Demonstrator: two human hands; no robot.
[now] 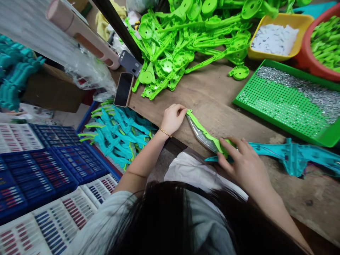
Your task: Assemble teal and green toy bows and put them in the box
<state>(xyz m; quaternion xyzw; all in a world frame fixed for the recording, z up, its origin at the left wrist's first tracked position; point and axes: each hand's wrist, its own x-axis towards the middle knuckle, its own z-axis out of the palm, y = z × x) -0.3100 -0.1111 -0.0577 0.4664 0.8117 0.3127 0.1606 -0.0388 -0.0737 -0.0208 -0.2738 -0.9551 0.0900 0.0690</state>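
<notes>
A green and silver toy blade (203, 134) lies along the near edge of the wooden table (209, 95). My left hand (172, 118) pinches its far tip with closed fingers. My right hand (243, 163) presses down on its other end, fingers curled over the green part. A teal plastic toy body (294, 156) lies on the table just right of my right hand, touching the blade's end.
A heap of green plastic parts (186, 39) covers the table's far side. A green perforated tray with screws (287, 101), a yellow tub (276, 35) and a red basin (325, 44) stand right. A phone (123, 89) lies at the table's left end. Teal parts (119, 132) and blue crates (39, 170) sit below left.
</notes>
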